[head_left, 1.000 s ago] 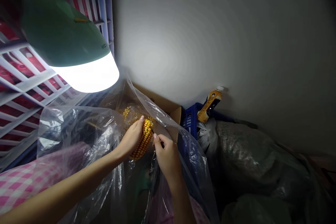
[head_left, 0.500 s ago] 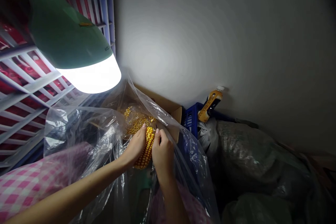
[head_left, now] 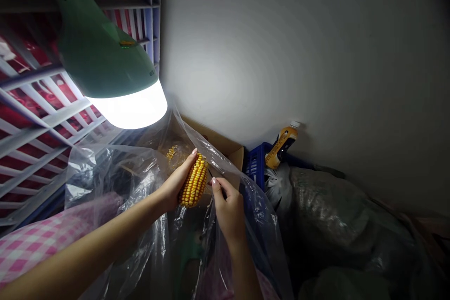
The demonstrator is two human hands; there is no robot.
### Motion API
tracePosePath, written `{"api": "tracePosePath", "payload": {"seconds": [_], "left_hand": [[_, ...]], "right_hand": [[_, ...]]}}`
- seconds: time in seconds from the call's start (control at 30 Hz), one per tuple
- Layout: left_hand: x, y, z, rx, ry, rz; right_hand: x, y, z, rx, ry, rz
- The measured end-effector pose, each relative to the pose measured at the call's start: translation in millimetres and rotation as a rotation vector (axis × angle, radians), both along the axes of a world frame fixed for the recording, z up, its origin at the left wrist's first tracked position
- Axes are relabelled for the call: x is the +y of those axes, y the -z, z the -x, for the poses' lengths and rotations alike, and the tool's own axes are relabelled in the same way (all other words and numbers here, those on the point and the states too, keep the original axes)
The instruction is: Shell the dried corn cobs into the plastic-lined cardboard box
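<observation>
My left hand (head_left: 176, 185) grips a dried yellow corn cob (head_left: 194, 182), which is bare of kernels nowhere that I can see. My right hand (head_left: 228, 207) sits just right of the cob, its fingers pinched on a thin dark pointed tool (head_left: 210, 173) whose tip is near the cob. Both hands work inside the mouth of a clear plastic bag (head_left: 101, 173). Loose corn kernels (head_left: 172, 152) lie in the bag beyond the cob. A cardboard box (head_left: 220, 144) shows through the plastic behind them.
A bright green-shelled lamp (head_left: 119, 75) hangs close above on the left, before a white slatted rack (head_left: 45, 117). A blue plastic crate (head_left: 258, 164), a bottle with a yellow label (head_left: 283, 147) and bulging sacks (head_left: 330, 211) stand right, against a grey wall (head_left: 281, 47).
The cob has risen and tilted in my left hand, now covering most of the kernel pile. My right hand has drawn back to the right, off the cob.
</observation>
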State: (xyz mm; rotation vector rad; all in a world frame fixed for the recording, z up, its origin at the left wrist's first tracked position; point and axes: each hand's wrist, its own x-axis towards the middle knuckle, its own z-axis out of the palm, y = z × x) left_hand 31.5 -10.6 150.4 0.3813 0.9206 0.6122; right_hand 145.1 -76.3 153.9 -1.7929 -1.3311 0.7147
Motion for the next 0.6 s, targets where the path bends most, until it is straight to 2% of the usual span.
{"api": "tracePosePath", "payload": {"seconds": [0.33,0.5,0.6], "left_hand": [[-2,14.0,-1,0.111,0.049,-0.210],[-4,12.6,-3,0.200,0.053,-0.327],[-4,11.4,-3,0.209,0.050,-0.322]], "right_hand": [[-2,-5.1,0,-0.023,-0.035,-0.011],[0,-3.5,-2,-0.052,0.036,0.000],[-1,-3.9,-2,-0.052,-0.005,-0.003]]}}
